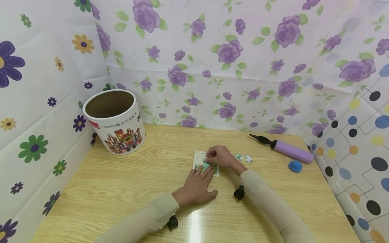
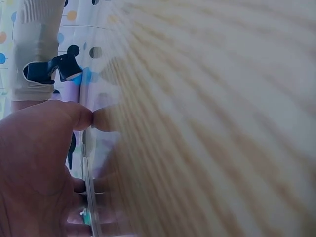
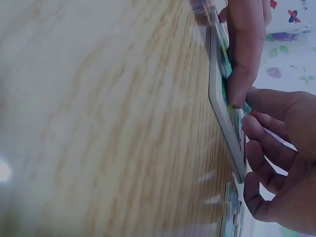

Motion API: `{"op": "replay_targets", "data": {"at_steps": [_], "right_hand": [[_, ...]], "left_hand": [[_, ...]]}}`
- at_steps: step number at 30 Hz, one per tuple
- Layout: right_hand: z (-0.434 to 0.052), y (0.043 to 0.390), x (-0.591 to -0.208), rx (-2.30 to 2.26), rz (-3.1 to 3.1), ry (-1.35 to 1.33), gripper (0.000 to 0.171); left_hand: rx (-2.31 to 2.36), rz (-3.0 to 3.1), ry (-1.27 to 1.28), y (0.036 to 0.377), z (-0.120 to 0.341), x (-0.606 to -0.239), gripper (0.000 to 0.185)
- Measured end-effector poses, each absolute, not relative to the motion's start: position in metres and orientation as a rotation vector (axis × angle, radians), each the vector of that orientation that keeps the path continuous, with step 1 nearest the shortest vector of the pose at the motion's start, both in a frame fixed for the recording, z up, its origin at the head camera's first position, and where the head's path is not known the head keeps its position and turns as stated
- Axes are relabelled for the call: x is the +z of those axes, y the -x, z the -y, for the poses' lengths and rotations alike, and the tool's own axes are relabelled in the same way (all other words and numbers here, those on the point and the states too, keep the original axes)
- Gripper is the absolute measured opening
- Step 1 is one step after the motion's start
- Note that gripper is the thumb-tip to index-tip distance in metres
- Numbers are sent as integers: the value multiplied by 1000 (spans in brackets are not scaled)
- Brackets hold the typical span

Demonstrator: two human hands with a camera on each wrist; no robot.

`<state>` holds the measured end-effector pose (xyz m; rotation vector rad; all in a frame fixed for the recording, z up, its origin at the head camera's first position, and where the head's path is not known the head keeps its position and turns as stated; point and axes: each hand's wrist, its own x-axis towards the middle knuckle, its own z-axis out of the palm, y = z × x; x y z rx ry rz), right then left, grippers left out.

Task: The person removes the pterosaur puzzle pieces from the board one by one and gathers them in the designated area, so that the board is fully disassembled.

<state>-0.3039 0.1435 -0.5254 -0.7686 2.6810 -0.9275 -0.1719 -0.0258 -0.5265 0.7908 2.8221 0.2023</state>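
A small pale-framed puzzle board (image 1: 199, 156) with a green and teal picture lies flat on the wooden table. My left hand (image 1: 197, 187) rests on the board's near part, fingers extended and thumb out to the side on the table. At the board's far right, my right hand (image 1: 221, 157) bends over it, and in the right wrist view thumb and forefinger pinch a small teal puzzle piece (image 3: 248, 107) at the picture's surface. Its other fingers curl loosely beside the board's edge. Loose puzzle pieces (image 1: 248, 158) lie right of the right hand, partly hidden by it.
A large white printed bucket (image 1: 121, 131) stands at the back left. A purple balloon pump (image 1: 293, 151) with a black nozzle lies at the back right, a small blue object (image 1: 295, 166) in front of it. Patterned cloth (image 1: 194, 77) hangs behind the table.
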Motion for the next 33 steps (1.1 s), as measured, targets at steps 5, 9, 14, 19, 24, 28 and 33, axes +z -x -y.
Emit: {"op": "replay_targets", "data": {"at_steps": [5, 9, 14, 19, 24, 28, 33], "right_hand": [[-142, 303, -523, -952, -2662, 743, 10], [-142, 301, -519, -978, -2640, 745, 10], [-144, 300, -518, -1040, -2610, 770, 6], [-148, 303, -519, -1098, -2604, 746, 7], [-158, 306, -515, -1107, -2637, 746, 10], [-171, 304, -506, -1112, -2681, 744, 10], [-190, 299, -496, -1105, -2715, 707, 11]], "left_hand": [[169, -2834, -824, 172, 28, -526, 80], [149, -2844, -844, 172, 29, -526, 80], [170, -2847, -851, 171, 31, -526, 79], [193, -2836, -836, 171, 32, -525, 79], [203, -2838, -853, 172, 32, -528, 79], [222, -2824, -897, 172, 32, -528, 80], [234, -2810, -928, 173, 32, -530, 80]]}}
